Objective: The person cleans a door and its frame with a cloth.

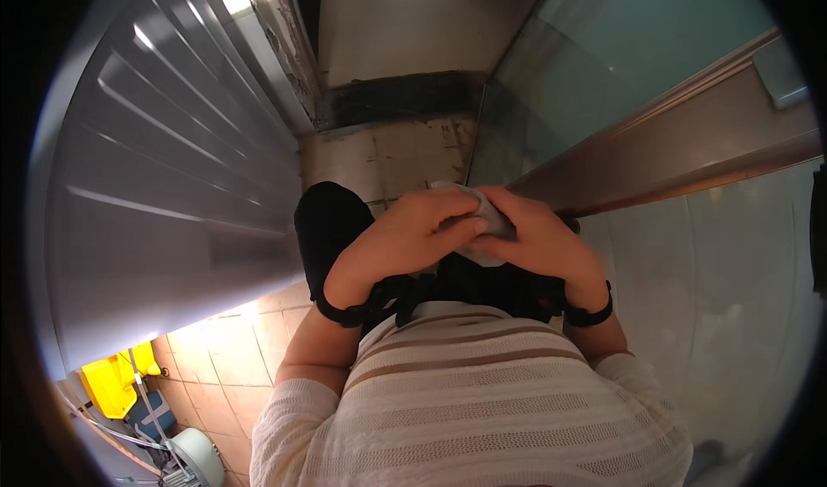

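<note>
A folded grey-white cloth [496, 221] is bunched between my two hands, in front of my waist. My left hand [410, 232] grips it from the left, its thumb across the near side. From the right, my right hand [546, 228] holds the same cloth, fingers on top and thumb below. The fingertips of both hands almost meet, and parts of the cloth are hidden beneath them. A black band circles each wrist. Directly below lie my dark-clothed legs [333, 228].
A ribbed grey door [174, 157] stands close on the left. On the right is a glass panel [601, 80] with a metal-coloured frame [672, 132]. Tiled floor [407, 151] leads to a dark threshold [407, 99]. A yellow plastic object [113, 383] and long-handled cleaning tools stand lower left.
</note>
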Demonstrator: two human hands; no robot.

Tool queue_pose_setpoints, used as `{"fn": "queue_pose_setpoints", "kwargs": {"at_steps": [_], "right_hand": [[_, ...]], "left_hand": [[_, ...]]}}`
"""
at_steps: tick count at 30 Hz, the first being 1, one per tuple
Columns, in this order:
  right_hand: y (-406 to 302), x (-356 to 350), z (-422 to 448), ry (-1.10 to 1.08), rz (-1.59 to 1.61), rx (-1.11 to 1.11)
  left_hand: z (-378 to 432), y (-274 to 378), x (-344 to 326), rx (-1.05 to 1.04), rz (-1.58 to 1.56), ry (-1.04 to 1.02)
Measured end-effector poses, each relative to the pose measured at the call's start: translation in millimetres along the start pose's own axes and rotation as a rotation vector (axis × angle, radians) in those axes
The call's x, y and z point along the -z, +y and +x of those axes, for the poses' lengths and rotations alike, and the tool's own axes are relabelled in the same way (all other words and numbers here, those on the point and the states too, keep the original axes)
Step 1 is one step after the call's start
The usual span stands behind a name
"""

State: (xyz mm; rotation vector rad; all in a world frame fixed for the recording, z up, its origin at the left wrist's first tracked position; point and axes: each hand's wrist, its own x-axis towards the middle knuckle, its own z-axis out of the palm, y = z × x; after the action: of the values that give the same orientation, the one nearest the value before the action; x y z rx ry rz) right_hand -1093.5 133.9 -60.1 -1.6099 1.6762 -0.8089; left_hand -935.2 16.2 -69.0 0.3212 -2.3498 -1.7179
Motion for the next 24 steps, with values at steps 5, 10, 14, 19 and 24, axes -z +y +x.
{"fn": "queue_pose_setpoints", "kwargs": {"at_steps": [5,10,14,19,24], "right_hand": [[4,-2,1,0.053,-0.006,-0.139],[1,-2,-4,0.080,0.050,-0.054],[7,8,-19,0.177,0.075,-0.011],[-4,5,-45,0.244,0.061,0.021],[7,-7,-82,0.328,0.374,-0.348]], "left_hand": [[3,-8,-8,0.067,0.029,0.174],[11,-26,-7,-0.296,0.210,0.433],[12,-36,-1,-0.235,0.082,0.041],[20,-24,-10,-0.001,-0.084,-0.239],[31,-15,-31,-0.051,0.073,-0.351]]}}
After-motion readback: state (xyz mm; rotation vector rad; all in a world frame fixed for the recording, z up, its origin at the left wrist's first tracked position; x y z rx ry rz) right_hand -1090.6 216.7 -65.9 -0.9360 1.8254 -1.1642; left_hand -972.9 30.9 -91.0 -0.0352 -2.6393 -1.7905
